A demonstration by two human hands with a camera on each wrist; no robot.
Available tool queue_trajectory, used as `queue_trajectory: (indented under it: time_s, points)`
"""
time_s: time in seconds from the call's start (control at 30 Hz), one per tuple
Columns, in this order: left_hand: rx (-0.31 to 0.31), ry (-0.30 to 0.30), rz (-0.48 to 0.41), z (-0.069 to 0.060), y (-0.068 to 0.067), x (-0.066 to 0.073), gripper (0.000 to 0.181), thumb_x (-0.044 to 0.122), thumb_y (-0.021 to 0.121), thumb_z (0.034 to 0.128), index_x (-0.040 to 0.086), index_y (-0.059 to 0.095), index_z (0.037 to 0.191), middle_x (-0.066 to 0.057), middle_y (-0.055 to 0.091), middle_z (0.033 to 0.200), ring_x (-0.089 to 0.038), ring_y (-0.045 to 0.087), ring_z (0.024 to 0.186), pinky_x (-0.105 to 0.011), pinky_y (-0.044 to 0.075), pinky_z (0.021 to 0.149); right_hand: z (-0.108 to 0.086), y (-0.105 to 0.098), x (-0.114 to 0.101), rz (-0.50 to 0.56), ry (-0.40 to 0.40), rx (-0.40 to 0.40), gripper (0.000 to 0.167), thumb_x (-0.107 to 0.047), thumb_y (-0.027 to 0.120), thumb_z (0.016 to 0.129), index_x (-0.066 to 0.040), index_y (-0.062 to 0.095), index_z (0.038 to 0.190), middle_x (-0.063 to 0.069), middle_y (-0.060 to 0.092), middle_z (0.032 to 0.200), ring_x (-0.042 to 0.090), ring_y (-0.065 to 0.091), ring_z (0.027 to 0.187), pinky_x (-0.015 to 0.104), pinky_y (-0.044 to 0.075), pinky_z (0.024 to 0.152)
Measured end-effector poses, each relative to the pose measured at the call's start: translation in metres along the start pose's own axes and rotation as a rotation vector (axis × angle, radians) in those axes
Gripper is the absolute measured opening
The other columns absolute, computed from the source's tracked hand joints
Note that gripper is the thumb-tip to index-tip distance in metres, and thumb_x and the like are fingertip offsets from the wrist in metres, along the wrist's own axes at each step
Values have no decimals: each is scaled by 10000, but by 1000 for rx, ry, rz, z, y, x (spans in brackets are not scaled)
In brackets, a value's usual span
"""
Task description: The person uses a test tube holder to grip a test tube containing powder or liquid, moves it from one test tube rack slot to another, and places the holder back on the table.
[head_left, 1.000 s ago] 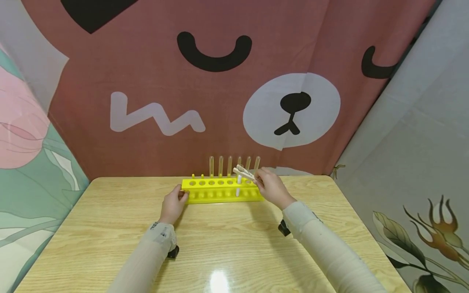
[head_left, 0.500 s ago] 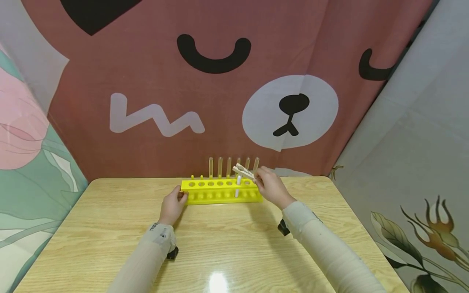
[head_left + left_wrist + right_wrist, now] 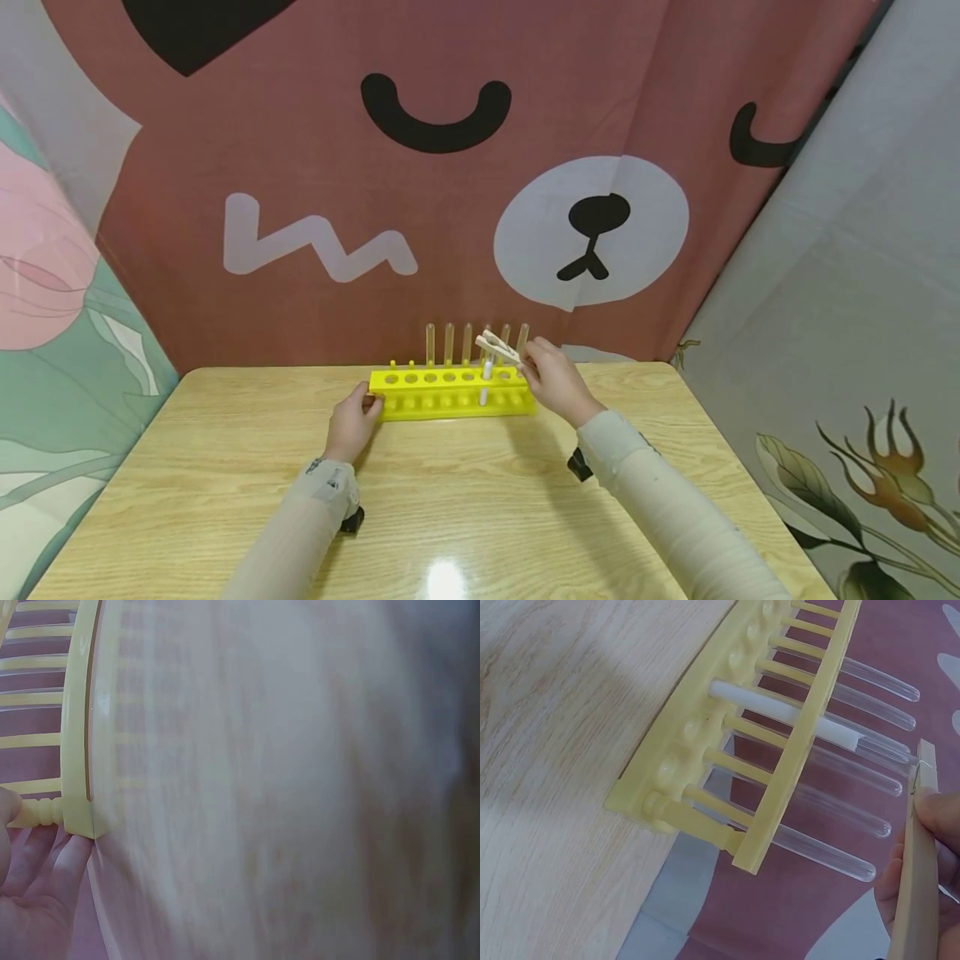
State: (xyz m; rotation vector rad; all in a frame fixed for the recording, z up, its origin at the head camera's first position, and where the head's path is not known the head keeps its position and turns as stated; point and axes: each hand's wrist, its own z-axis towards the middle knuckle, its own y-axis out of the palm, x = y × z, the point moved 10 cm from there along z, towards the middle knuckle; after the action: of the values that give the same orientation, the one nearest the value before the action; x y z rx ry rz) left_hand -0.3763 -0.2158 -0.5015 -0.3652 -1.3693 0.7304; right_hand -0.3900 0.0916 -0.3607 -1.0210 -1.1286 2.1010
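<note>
Wooden clip held at a white cylinder in the yellow rack

The left hand (image 3: 352,423) grips the left end of the yellow rack (image 3: 431,387), thumb and fingers closed about its end post. The right hand (image 3: 558,383) pinches a wooden clip (image 3: 497,347), fingers closed on it, its tip pointing left above the rack. Below that tip, the white cylinder (image 3: 765,705) stands upright in the third hole from the rack's right end; whether the clip touches anything is unclear. Six clear test tubes (image 3: 449,343) stand upside down along the rack's back edge. The rack sits near the far edge of a wood-grained bench (image 3: 435,492), before a reddish-brown curtain (image 3: 300,150) printed with a bear's face.
</note>
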Motion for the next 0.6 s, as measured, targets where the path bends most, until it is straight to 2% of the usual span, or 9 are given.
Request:
queue_trajectory:
  time_s: [0.6]
  points:
    - [-8, -17, 6, 0, 0, 0, 208, 160, 590, 1030, 16, 596, 1179, -217, 711, 1104, -380, 674, 1037, -521, 538, 902, -1, -9, 1, 7, -20, 67, 81, -50, 671, 975, -37, 596, 949, 31, 472, 824, 160, 428, 655, 327, 419, 606]
